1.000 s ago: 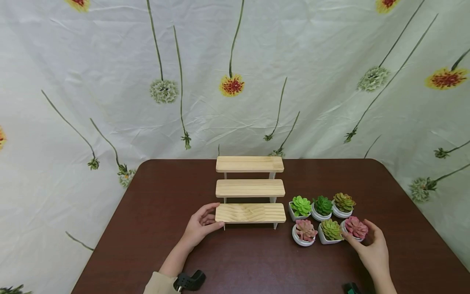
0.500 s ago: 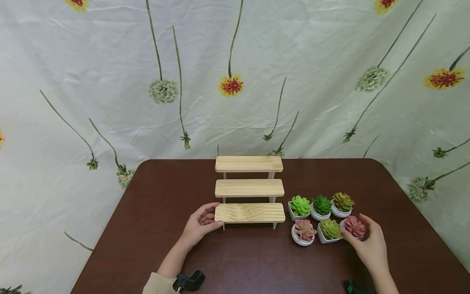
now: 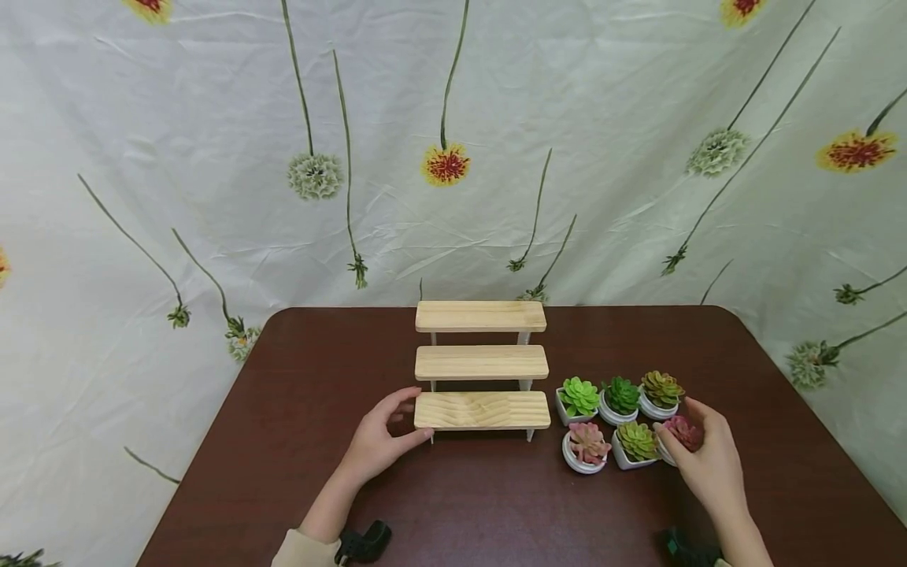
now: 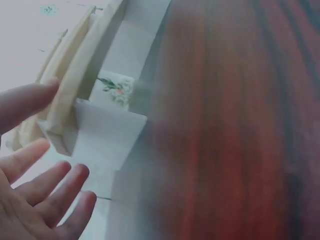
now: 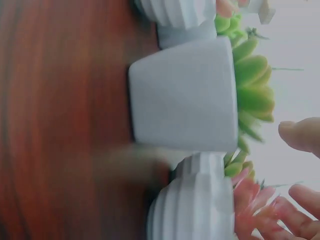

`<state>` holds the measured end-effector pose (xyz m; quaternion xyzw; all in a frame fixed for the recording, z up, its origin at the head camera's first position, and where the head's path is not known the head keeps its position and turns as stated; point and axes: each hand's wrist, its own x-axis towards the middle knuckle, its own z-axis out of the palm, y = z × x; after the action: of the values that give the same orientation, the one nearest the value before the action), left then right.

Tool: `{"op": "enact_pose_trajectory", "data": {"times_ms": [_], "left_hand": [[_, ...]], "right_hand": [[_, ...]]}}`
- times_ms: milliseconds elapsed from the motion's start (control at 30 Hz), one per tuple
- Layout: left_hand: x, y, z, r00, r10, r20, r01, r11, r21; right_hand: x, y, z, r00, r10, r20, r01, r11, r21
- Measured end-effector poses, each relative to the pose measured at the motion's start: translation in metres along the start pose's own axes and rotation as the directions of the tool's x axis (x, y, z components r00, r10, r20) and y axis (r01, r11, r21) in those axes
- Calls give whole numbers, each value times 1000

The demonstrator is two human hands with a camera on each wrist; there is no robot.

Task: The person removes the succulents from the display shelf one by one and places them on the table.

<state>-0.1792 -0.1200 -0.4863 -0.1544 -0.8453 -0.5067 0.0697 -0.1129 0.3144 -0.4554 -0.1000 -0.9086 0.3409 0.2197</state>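
Note:
My left hand [image 3: 383, 435] is at the left end of the lowest step of a three-tier wooden display stand [image 3: 482, 411], thumb near the front corner and fingers along the end. Its fingers are spread and relaxed in the left wrist view, with the thumb [image 4: 30, 100] overlapping the board. Over the dark pink potted succulent [image 3: 683, 432] is my right hand [image 3: 716, 465], which partly hides it. In the right wrist view, the thumb [image 5: 302, 135] stands apart from the other fingers, which are beside the pink leaves [image 5: 250, 205]. A yellow-green succulent in a square white pot [image 5: 185, 95] is right beside it.
Left of the right hand stand a pale pink succulent [image 3: 588, 445], a bright green one [image 3: 579, 398], a dark green one [image 3: 621, 398] and a brownish-green one [image 3: 662, 391]. All share the dark wooden table [image 3: 510, 504]. A flower-print cloth [image 3: 397, 213] hangs behind.
My right hand has shifted slightly up and left, covering more of the dark pink succulent. My left fingers have loosened and spread at the stand's end. The stand and pots stay put.

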Motion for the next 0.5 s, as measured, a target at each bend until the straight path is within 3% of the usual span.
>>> {"op": "enact_pose_trajectory", "data": {"times_ms": [233, 500], "left_hand": [[-4, 13, -3, 998, 69, -14, -65, 975, 213], [-6, 27, -7, 987, 162, 13, -158, 937, 311]], "right_hand": [[4, -16, 4, 996, -91, 16, 92, 995, -40], [10, -29, 8, 977, -200, 69, 205, 976, -79]]}}
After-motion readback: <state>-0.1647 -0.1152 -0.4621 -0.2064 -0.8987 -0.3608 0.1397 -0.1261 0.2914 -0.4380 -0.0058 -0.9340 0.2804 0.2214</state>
